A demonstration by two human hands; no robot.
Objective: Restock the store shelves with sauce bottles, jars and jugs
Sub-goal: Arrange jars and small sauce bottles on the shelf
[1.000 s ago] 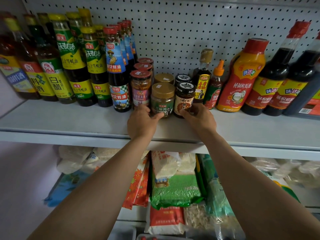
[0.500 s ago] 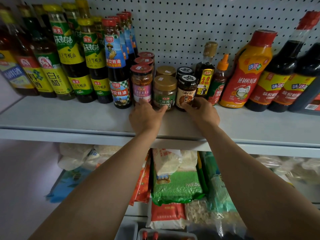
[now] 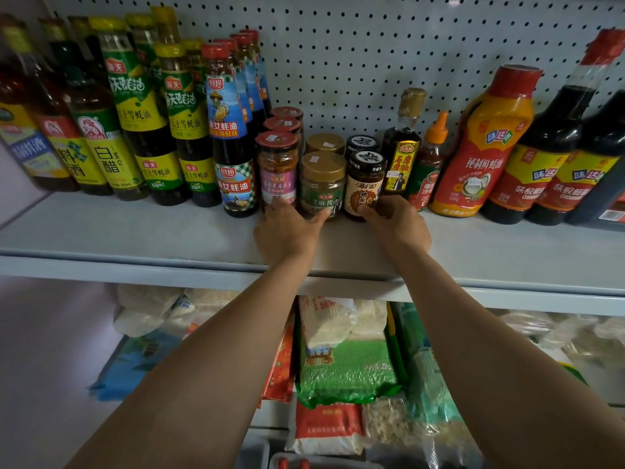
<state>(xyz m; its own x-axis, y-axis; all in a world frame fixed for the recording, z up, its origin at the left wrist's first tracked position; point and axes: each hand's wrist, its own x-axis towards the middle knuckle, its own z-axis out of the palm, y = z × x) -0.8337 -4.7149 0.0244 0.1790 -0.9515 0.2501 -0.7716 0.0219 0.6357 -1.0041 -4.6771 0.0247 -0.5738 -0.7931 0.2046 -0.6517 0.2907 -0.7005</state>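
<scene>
Three front jars stand in a row on the grey shelf: a red-lid jar, a gold-lid sesame paste jar and a black-lid jar. More jars of each kind stand behind them. My left hand rests on the shelf, its fingertips touching the red-lid jar's base and its thumb touching the gold-lid jar. My right hand grips the base of the black-lid jar between thumb and fingers.
Tall oyster sauce and vinegar bottles crowd the shelf to the left. A slim dark bottle, an orange squeeze bottle and dark soy bottles stand to the right. A pegboard backs the shelf. Bagged grains fill the shelf below.
Both hands have stayed at the jars' bases and slid slightly deeper onto the shelf. The jars have barely shifted.
</scene>
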